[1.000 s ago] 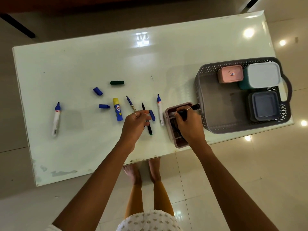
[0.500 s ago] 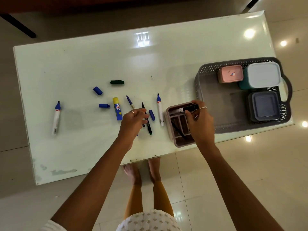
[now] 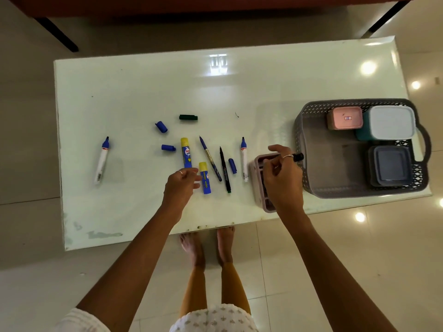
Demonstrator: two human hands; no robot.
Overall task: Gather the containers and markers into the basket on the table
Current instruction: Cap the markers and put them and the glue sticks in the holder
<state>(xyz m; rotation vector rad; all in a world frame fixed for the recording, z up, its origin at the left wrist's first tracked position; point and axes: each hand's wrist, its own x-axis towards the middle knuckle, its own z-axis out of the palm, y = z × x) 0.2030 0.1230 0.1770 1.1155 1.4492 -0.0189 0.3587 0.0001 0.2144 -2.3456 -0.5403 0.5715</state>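
1. Since half a second ago, the left hand point(image 3: 182, 186) has drawn back toward the near table edge, uncovering a second glue stick point(image 3: 205, 178) that now lies just beside its loosely extended fingers; that hand holds nothing.
2. Head view: the right hand point(image 3: 284, 178) has shifted little and pinches a black marker point(image 3: 298, 157) whose tip pokes out past its fingers toward the basket point(image 3: 302, 140).
3. Under the right hand sits the pink organiser point(image 3: 257, 185), mostly hidden; something dark seems to lie in its slots, though I cannot tell what.
4. Beyond the right hand, the grey basket holds a pink container point(image 3: 345, 118), a white-lidded teal container point(image 3: 390, 123) and a dark grey container point(image 3: 389, 165).
5. Between the two hands lie a blue-tipped white marker point(image 3: 244, 160), a loose blue cap point(image 3: 232, 166), a thin black pen point(image 3: 224, 170) and a thin blue pen point(image 3: 210, 159).
6. Just past the left hand lies the first glue stick point(image 3: 186, 152); farther off sit two blue caps point(image 3: 161, 127) point(image 3: 168, 147) and a green cap point(image 3: 188, 117).
7. Well to the left of the left hand, another white marker point(image 3: 102, 160) lies alone on the white table point(image 3: 134, 92).
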